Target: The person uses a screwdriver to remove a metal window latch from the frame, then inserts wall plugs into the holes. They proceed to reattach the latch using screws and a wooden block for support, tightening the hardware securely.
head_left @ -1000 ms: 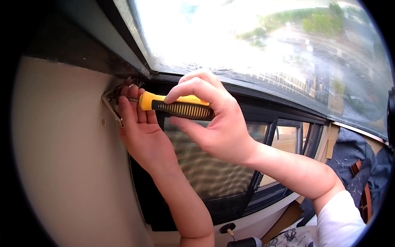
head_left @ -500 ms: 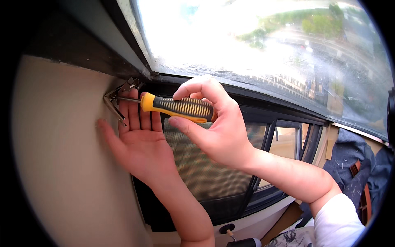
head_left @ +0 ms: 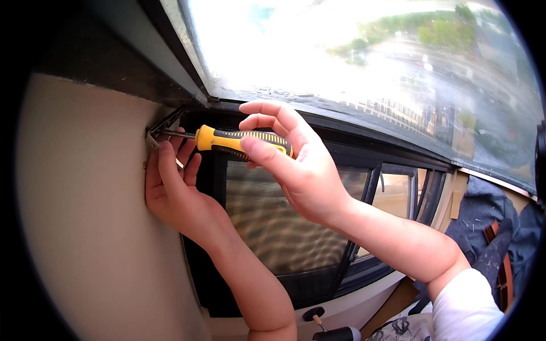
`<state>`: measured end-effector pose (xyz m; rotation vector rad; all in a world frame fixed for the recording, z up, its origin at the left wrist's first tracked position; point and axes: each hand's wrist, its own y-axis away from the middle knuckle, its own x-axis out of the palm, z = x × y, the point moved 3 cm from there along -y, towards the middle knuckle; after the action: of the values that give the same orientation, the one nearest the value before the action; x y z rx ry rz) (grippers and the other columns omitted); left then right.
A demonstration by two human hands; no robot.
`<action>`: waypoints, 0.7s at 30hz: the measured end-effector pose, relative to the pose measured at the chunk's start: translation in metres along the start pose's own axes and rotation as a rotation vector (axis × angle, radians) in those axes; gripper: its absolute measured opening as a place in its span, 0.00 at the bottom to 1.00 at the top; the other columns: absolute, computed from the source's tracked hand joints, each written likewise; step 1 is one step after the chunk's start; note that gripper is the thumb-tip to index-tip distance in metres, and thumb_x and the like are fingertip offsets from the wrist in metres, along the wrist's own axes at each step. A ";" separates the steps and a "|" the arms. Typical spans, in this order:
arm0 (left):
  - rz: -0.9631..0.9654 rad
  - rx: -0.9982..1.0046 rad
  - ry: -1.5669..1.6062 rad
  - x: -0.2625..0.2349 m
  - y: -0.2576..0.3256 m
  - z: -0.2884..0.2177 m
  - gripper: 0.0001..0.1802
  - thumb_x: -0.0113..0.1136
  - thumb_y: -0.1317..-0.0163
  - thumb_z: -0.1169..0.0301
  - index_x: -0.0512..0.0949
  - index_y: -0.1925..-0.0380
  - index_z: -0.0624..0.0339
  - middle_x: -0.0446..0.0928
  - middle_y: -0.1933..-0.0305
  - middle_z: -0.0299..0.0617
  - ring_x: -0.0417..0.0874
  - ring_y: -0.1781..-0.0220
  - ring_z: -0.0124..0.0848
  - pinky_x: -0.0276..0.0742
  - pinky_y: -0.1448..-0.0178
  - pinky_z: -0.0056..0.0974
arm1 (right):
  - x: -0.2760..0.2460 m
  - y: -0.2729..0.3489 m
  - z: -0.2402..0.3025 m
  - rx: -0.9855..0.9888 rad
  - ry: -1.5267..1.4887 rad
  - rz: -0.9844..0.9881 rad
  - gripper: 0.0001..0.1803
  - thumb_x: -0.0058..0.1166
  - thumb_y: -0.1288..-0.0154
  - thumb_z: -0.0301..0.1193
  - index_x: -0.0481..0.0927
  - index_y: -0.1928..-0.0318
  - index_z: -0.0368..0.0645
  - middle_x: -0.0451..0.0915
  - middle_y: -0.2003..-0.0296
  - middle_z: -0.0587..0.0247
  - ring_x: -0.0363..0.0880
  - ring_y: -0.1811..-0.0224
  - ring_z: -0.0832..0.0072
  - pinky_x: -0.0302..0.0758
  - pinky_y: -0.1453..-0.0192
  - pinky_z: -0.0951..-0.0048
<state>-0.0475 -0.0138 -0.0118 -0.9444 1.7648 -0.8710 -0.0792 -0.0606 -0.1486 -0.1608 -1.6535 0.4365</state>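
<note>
Yellow-and-black-handled screwdriver [head_left: 242, 142] sits in the upper left of the head view, shaft lying roughly level with the tip aimed at a small bent metal bracket [head_left: 162, 126] where the beige wall [head_left: 85, 227] meets the dark window frame [head_left: 398, 153]. Right hand [head_left: 296, 165] has thumb and fingers curled around the handle, a light pinch rather than a full fist. Left hand [head_left: 170, 182] is flat on the wall just below the bracket, fingers fairly straight and close together, fingertips up by the shaft. I'd say keep the shaft square to the screw, push in firmly while turning, and let those left fingers steady the tip so it doesn't slip off.
</note>
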 end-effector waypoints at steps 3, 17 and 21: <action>0.025 0.011 0.047 0.001 0.000 0.002 0.14 0.58 0.28 0.66 0.83 0.54 0.66 0.88 0.55 0.44 0.89 0.53 0.31 0.82 0.50 0.31 | 0.001 0.008 0.007 0.212 0.024 0.027 0.16 0.54 0.22 0.33 0.73 0.40 0.39 0.78 0.54 0.62 0.79 0.59 0.82 0.76 0.59 0.78; 0.034 -0.028 0.042 0.003 0.002 -0.001 0.18 0.56 0.29 0.63 0.84 0.51 0.67 0.88 0.53 0.45 0.89 0.54 0.32 0.80 0.50 0.31 | -0.002 0.003 0.005 0.043 0.036 0.045 0.15 0.50 0.20 0.37 0.76 0.43 0.40 0.80 0.56 0.63 0.80 0.59 0.83 0.77 0.57 0.81; 0.028 -0.021 0.028 0.002 0.002 -0.001 0.19 0.56 0.30 0.62 0.84 0.52 0.67 0.88 0.54 0.46 0.89 0.55 0.32 0.80 0.50 0.31 | -0.005 0.003 0.009 0.247 -0.117 0.034 0.13 0.56 0.24 0.30 0.76 0.43 0.39 0.80 0.58 0.64 0.79 0.58 0.84 0.77 0.56 0.81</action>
<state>-0.0493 -0.0146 -0.0141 -0.9230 1.8099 -0.8529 -0.0879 -0.0617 -0.1548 0.0208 -1.6972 0.6819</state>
